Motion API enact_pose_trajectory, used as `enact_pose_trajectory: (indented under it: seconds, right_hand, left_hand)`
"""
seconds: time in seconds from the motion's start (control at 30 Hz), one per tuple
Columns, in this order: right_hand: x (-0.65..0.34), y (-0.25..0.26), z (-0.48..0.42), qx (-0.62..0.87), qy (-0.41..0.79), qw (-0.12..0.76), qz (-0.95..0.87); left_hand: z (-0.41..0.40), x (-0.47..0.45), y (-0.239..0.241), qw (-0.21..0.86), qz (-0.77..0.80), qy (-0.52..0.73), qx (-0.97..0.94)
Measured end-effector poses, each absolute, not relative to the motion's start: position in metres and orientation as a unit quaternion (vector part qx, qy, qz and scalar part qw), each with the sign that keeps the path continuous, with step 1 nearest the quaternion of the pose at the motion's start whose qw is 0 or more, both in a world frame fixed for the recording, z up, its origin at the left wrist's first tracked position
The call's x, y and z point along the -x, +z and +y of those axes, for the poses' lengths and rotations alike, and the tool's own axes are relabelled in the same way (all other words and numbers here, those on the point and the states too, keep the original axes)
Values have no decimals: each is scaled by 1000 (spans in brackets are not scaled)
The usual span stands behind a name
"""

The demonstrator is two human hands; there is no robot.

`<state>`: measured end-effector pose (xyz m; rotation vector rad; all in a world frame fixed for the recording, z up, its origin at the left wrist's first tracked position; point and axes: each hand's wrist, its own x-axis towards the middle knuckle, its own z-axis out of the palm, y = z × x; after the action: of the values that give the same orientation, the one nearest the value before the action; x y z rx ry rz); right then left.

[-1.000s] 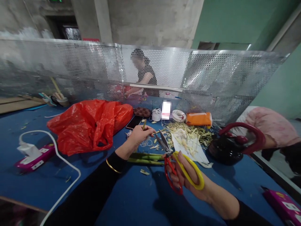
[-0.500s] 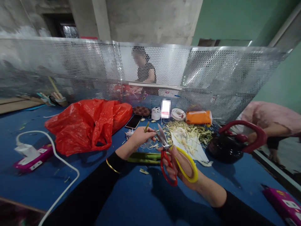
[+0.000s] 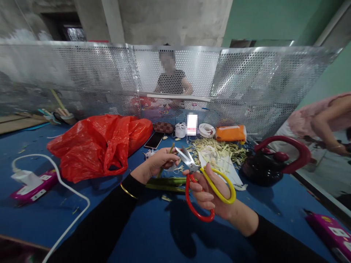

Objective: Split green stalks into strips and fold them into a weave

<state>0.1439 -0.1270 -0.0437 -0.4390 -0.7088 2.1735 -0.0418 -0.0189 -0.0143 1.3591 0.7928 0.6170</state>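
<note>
My right hand grips a pair of scissors with one red and one yellow loop, the blades pointing up-left. My left hand pinches a thin green stalk right at the blade tips. Beneath both hands several long green stalks lie on the blue table. Both forearms are in black sleeves, and a gold bangle sits on my left wrist.
A red plastic bag lies left. A pile of pale trimmings on white paper, a black kettle with red handle, a phone, an orange pack and tape roll sit behind. A perforated metal screen separates other people.
The scissors have tilted further left and closed in on the stalk in my left hand. The person behind the screen has straightened up; the person at right has shifted upward.
</note>
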Motion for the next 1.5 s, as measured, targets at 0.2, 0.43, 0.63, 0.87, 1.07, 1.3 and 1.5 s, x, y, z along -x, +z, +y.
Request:
enact_pose_trajectory:
  seconds: [0.2, 0.43, 0.63, 0.87, 1.07, 1.3, 1.5]
  right_hand:
    - [-146, -45, -127, 164, 861, 395, -274]
    - [-143, -41, -130, 195, 853, 398, -277]
    - [-141, -42, -131, 222, 832, 411, -301]
    - [-135, -44, -131, 315, 766, 452, -331]
    - [-175, -25, -131, 496, 518, 373, -588]
    - [-235, -20, -155, 534, 208, 62, -817]
    - [-232, -36, -165, 562, 142, 28, -814]
  left_hand:
    - [-20, 40, -15, 641, 358, 268, -624]
    - [-19, 38, -17, 567, 395, 271, -671]
    - [-20, 38, -17, 508, 415, 280, -701]
    - [-18, 37, -18, 474, 420, 328, -701]
    - [-12, 42, -17, 471, 438, 401, -652]
    - [-7, 55, -3, 470, 426, 492, -596]
    - [-12, 55, 2, 481, 409, 480, -609]
